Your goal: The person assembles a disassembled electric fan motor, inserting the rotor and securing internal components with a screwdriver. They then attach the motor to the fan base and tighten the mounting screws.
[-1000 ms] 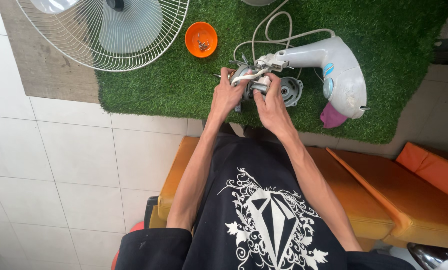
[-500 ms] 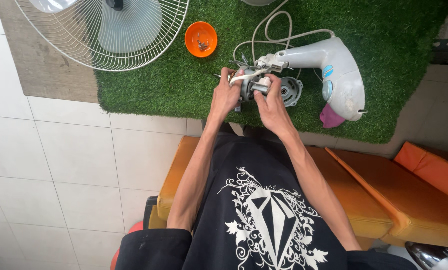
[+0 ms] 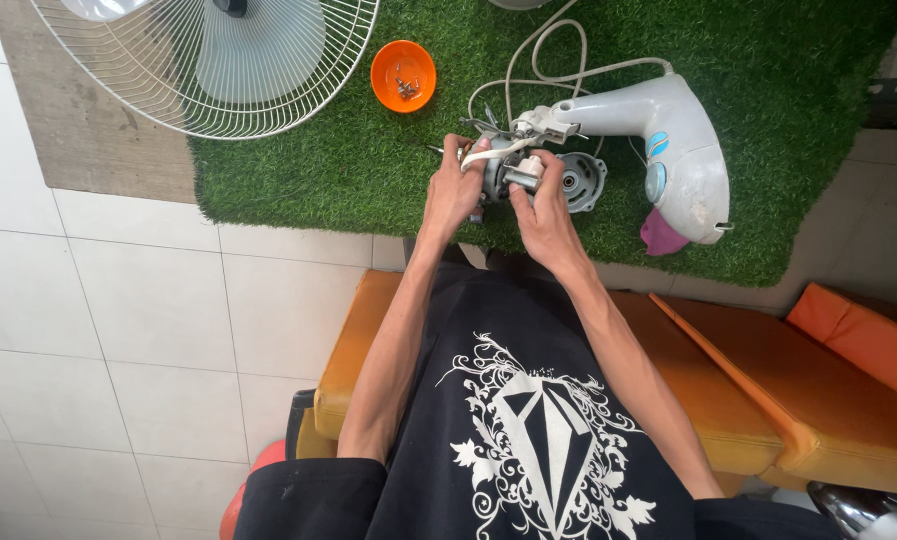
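Left hand and right hand both closed around the grey fan motor, at 12 o'clock on the green turf mat. Judged heavy, rigid, metal; thin wires fragile. Best gripped by casing. Orange bowl at 10 o'clock.

Fan guard cut off at top.

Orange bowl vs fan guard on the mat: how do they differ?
The orange bowl is small, solid plastic and holds a few screws; the fan guard is far larger, open white wire mesh with pale blades behind. The bowl lies wholly on the green turf mat; the guard overhangs its left edge. Both are round.
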